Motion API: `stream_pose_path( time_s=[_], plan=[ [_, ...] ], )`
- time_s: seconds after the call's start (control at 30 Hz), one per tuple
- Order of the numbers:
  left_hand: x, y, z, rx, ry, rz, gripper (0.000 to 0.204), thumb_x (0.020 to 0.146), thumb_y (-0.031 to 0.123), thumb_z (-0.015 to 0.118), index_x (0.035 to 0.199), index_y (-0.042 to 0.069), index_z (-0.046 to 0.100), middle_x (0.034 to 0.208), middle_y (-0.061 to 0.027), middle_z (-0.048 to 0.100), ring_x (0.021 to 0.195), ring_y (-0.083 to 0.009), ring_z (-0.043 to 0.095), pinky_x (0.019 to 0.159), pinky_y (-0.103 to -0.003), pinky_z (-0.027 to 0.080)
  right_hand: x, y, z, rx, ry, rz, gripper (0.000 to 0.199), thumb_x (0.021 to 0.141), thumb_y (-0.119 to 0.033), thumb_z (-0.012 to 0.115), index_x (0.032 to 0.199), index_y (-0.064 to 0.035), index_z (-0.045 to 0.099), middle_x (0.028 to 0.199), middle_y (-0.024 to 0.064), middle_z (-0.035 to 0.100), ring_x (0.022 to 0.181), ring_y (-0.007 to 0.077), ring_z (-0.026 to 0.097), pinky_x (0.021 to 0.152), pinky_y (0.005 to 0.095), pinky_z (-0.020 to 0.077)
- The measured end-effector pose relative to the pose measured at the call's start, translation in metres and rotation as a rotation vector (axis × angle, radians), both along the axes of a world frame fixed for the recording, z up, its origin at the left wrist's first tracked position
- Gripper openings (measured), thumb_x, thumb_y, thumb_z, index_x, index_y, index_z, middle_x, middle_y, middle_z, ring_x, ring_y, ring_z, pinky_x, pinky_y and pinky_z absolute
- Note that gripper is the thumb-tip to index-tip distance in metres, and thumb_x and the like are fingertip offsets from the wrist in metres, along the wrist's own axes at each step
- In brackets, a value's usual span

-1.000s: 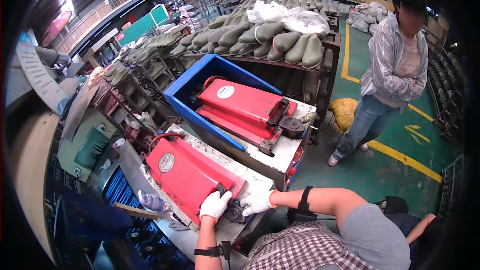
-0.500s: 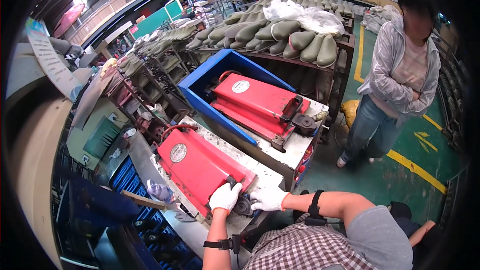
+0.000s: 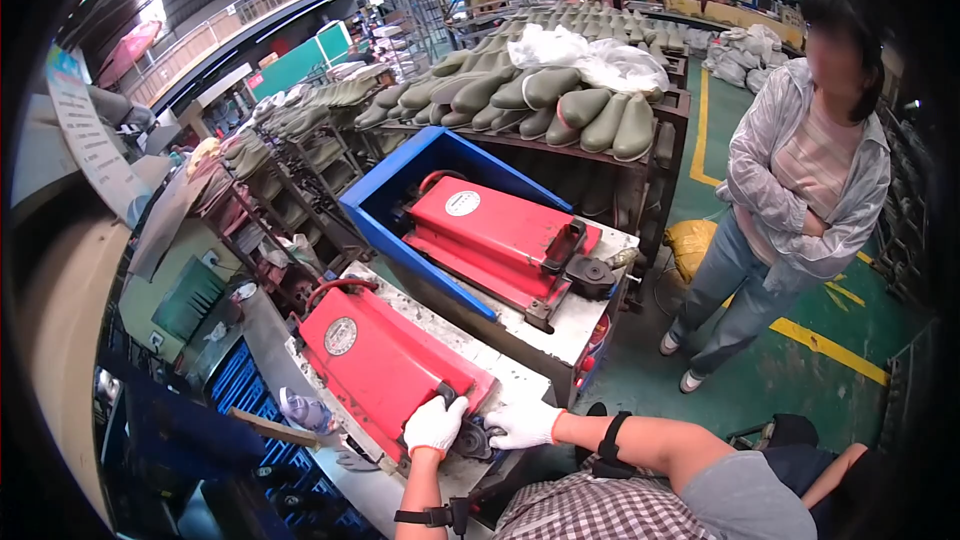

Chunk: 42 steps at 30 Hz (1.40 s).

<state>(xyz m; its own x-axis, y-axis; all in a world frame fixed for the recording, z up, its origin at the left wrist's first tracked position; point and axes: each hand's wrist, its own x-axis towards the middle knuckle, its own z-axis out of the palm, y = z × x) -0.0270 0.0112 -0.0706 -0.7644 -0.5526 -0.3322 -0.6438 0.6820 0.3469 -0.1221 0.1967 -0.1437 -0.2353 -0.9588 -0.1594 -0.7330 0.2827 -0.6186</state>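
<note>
In a white knit glove, my left hand is closed at the near end of the nearer red machine cover, against a small black fitting. My right hand, gloved the same way, reaches in from the right. Its fingertips are bent onto the edge of a dark round die at the machine's front; what lies under them is hidden. A similar machine with a red cover stands beyond, and its own dark round die is in plain sight.
A blue guard surrounds the farther machine. Racks of olive-green shoe shapes and clear plastic stand behind. A person with folded arms stands at right, by a yellow sack. Blue crates sit lower left.
The whole view has shifted slightly, moving the machines left and down in the picture. Both hands stay at the nearer machine's front. The standing person's head and arms have shifted a little.
</note>
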Motion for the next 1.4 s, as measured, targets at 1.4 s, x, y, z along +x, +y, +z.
stream_pose_path(
  time_s=[1.4],
  plan=[
    [0.000, 0.020, 0.024, -0.054, -0.025, -0.067, 0.065, 0.101, 0.053, 0.054, 0.131, -0.002, 0.067, 0.129, -0.0268, 0.069, 0.120, -0.0421, 0.064, 0.105, -0.045, 0.047, 0.009, -0.005, -0.027, -0.328, 0.028, -0.177, 0.043, 0.078, -0.045, 0.075, 0.096, -0.0058, 0.072, 0.085, 0.0215, 0.073, 0.082, 0.0429, 0.071, 0.075, 0.0527, 0.0561]
  ],
)
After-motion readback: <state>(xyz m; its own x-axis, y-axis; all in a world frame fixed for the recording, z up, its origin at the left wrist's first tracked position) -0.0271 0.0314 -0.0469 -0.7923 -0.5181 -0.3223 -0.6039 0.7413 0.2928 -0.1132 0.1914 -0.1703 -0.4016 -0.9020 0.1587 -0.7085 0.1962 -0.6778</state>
